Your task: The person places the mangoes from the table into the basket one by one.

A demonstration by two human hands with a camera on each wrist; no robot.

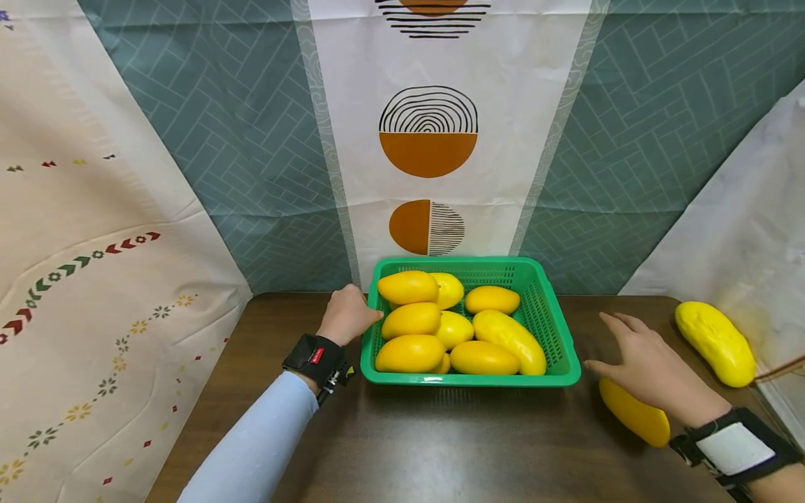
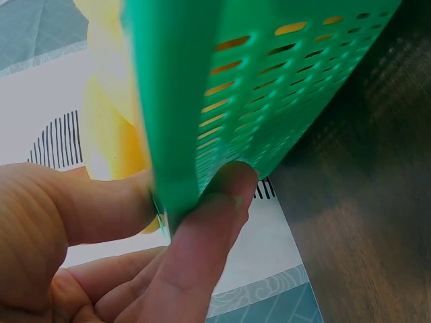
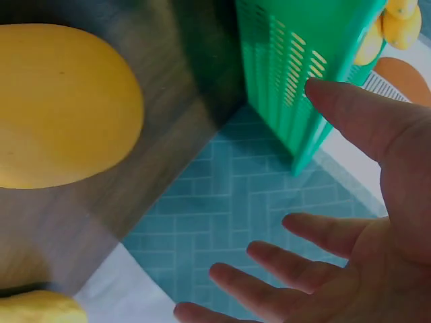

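Note:
A green plastic basket (image 1: pixel 470 380) with slotted sides stands on the table, holding several smooth yellow mango-like fruits (image 1: pixel 410 353). At its left side my left hand (image 1: pixel 348 318) pinches the rim; in the left wrist view the thumb is on the inner side and fingers press the slotted outer wall (image 2: pixel 232 128). Off the basket's right side hovers my right hand (image 1: pixel 657 377), fingers spread and holding nothing. Partly hidden below that hand, a loose orange-yellow mango-like fruit (image 1: pixel 636 415) lies on the table. The right wrist view shows this fruit (image 3: pixel 64 108) apart from the fingers.
A longer, bumpy yellow fruit (image 1: pixel 717 342) lies by the table's right edge. Patterned cloth (image 1: pixel 283 140) hangs directly behind the basket, and pale cloth (image 1: pixel 126 335) flanks the dark wooden table (image 1: pixel 409 447) on the left. White sheeting (image 1: pixel 736 230) hangs at right.

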